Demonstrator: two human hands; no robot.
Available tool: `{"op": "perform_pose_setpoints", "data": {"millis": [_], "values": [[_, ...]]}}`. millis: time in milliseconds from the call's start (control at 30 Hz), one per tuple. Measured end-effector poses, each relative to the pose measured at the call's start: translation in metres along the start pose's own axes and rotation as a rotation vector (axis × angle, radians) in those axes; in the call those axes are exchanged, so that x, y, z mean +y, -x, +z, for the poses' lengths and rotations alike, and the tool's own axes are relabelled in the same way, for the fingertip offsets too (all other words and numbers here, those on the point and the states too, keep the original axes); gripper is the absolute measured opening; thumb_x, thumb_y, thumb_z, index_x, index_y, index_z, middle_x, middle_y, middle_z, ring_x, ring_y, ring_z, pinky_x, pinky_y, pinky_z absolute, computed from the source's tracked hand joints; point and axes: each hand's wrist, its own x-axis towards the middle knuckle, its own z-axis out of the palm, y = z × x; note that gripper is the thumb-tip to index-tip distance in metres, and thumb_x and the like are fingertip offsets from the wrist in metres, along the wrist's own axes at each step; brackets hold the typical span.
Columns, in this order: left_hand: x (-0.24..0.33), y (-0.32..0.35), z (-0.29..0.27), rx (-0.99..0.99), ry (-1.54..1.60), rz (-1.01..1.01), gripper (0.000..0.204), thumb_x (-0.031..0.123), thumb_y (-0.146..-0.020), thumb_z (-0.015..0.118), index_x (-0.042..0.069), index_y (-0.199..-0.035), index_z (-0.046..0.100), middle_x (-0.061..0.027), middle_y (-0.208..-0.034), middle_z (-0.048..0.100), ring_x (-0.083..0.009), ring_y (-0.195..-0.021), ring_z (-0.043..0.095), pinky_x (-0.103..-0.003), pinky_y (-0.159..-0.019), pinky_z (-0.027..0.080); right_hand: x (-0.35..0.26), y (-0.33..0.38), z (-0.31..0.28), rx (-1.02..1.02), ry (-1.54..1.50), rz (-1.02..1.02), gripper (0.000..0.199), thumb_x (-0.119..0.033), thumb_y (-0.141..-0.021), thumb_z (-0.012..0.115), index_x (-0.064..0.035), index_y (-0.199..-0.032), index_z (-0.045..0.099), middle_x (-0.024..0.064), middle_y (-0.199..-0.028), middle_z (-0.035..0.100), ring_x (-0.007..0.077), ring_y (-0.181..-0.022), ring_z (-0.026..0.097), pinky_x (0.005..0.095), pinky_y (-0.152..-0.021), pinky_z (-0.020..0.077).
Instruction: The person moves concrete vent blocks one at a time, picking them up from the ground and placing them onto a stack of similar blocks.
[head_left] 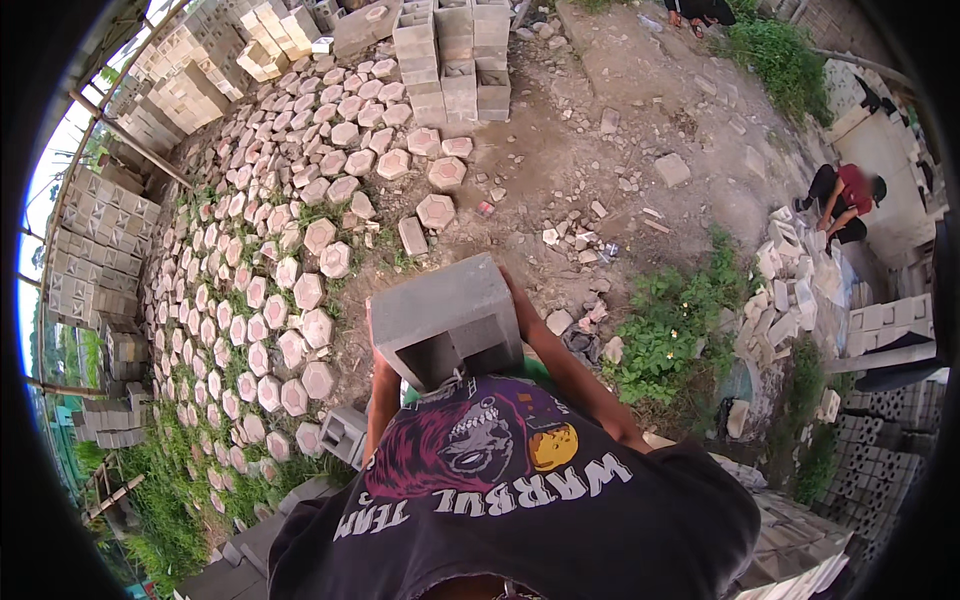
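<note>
A grey hollow concrete block (440,303) is held up in front of my chest, its two openings facing me. My left hand (376,345) grips its left side; most of those fingers are hidden behind the block. On the opposite side my right hand (518,298) presses against the block's right end, with the fingertips out of sight. Both forearms reach forward on either side of my dark printed shirt (520,490). Below the held block, near my left forearm, another hollow block (345,436) sits low down.
Hexagonal pavers (320,235) cover the ground at left, with grass between them. A block stack (455,60) stands ahead. Rubble (575,240) and a leafy plant (665,330) lie to the right. Farther right, a person in a red shirt (855,190) crouches beside broken blocks (785,270).
</note>
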Motion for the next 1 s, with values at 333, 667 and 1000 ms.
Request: {"op": "perform_pose_setpoints", "data": {"millis": [333, 667, 1000], "values": [[-0.052, -0.195, 0.098, -0.217, -0.598, -0.209, 0.069, 0.052, -0.098, 0.02, -0.004, -0.124, 0.051, -0.0153, -0.119, 0.057, -0.0223, -0.107, 0.053, -0.034, -0.099, 0.036, 0.002, -0.033, -0.108, 0.379, -0.238, -0.24, 0.049, -0.037, -0.098, 0.037, 0.0016, -0.127, 0.047, 0.0109, -0.114, 0.058, 0.0143, -0.102, 0.054, 0.0297, -0.09, 0.0433], [-0.095, -0.434, 0.174, -0.397, -0.767, -0.177, 0.071, 0.053, -0.097, 0.02, -0.005, -0.114, 0.057, -0.0125, -0.104, 0.062, -0.0184, -0.096, 0.054, -0.032, -0.09, 0.04, -0.009, -0.221, -0.232, 0.393, -0.627, -0.447, 0.038, -0.02, -0.097, 0.038, -0.0038, -0.131, 0.042, 0.0051, -0.121, 0.054, 0.0152, -0.11, 0.05, 0.0284, -0.094, 0.0414], [-0.058, -0.621, 0.25, -0.293, -0.779, -0.187, 0.071, 0.057, -0.095, 0.023, -0.003, -0.108, 0.06, -0.0105, -0.102, 0.063, -0.0186, -0.093, 0.056, -0.033, -0.087, 0.042, -0.107, -0.405, -0.297, 0.578, 0.1, -0.431, 0.039, -0.017, -0.088, 0.054, 0.0001, -0.122, 0.049, 0.0104, -0.115, 0.058, 0.0197, -0.104, 0.055, 0.0329, -0.088, 0.0456]]}}
